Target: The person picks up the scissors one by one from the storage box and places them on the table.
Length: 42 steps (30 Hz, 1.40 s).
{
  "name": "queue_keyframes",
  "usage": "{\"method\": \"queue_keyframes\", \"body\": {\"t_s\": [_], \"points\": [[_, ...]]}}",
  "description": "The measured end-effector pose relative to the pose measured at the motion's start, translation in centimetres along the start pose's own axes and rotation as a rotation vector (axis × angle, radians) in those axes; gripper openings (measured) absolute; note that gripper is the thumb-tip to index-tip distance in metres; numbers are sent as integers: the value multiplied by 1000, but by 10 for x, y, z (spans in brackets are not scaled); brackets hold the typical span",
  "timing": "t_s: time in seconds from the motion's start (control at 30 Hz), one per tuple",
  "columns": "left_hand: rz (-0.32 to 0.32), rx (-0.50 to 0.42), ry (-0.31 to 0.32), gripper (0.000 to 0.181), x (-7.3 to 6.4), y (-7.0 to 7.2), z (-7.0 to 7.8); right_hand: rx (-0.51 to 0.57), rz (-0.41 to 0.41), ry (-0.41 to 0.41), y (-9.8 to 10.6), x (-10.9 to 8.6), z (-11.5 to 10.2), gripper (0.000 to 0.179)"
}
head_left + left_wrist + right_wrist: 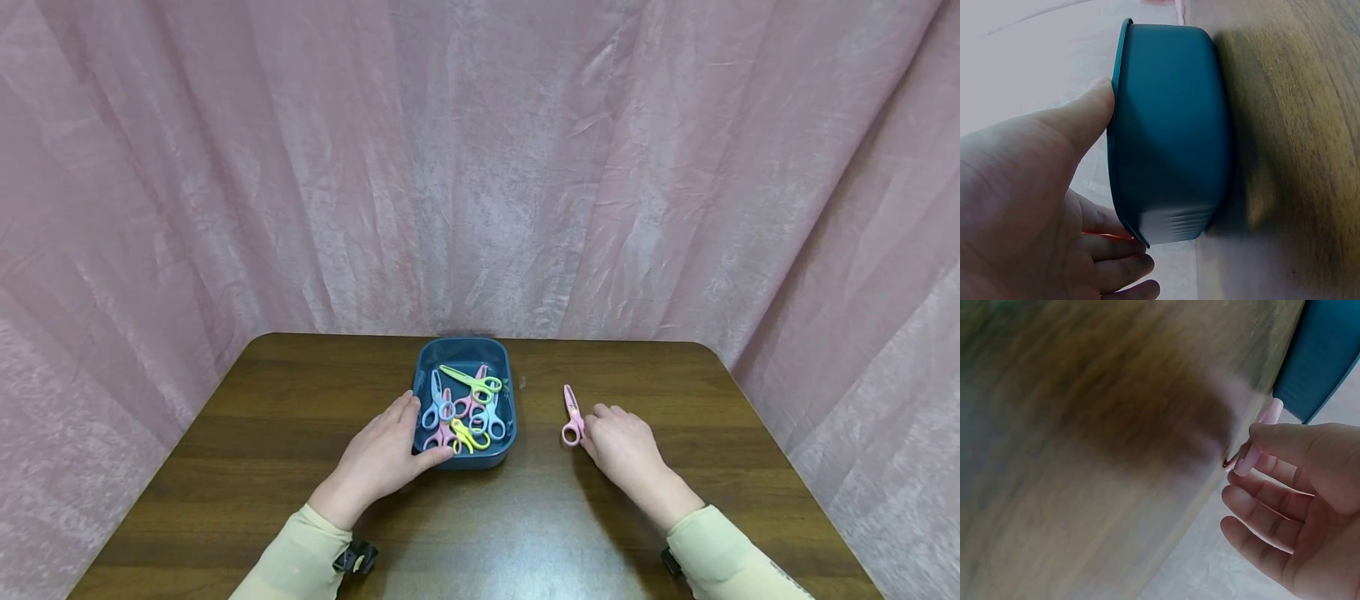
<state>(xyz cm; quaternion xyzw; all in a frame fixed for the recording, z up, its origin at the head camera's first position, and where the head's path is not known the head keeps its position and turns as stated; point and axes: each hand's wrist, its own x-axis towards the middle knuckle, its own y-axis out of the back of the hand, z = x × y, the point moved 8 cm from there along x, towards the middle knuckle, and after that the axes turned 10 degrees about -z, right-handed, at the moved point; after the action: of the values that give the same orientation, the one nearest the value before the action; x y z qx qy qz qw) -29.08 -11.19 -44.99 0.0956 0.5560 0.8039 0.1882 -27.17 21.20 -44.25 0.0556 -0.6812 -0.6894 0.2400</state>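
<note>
Pink plastic scissors (573, 415) in the right hand (621, 442), at three o'clock from the blue tray (480, 460).
Tip toward twelve, they are pinched at the handle by thumb and forefinger, the other fingers loosely bent. The left hand (382, 450), spread wide, touches the tray's rim at eight o'clock; inside, pastel scissors (482, 386) lie in a jumble.

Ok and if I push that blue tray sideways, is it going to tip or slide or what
The tray is low and wide, so it will likely slide rather than tip. Its smooth, thin-looking walls suggest plastic, probably fairly stiff and light for its size. The scissors inside lie in a loose jumble, so they may shift if it's jolted.
</note>
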Motion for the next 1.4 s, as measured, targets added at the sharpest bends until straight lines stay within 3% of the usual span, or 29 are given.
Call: {"method": "queue_keyframes", "body": {"t_s": [0.47,0.73,0.93,1.2,1.4], "points": [[0,7,2,103,-1,0,0,-7,-59,-29,-7,-1,1,29],[-3,10,0,103,-1,0,0,2,-22,-29,-1,-4,-2,31],[-12,0,6,104,-1,0,0,28,5,-37,8,-10,-16,25],[-20,-4,10,106,-1,-2,-1,65,-141,-57,5,-18,-32,35],[-18,-6,7,106,0,-1,-1,117,-209,-73,4,-22,-34,57]]}}
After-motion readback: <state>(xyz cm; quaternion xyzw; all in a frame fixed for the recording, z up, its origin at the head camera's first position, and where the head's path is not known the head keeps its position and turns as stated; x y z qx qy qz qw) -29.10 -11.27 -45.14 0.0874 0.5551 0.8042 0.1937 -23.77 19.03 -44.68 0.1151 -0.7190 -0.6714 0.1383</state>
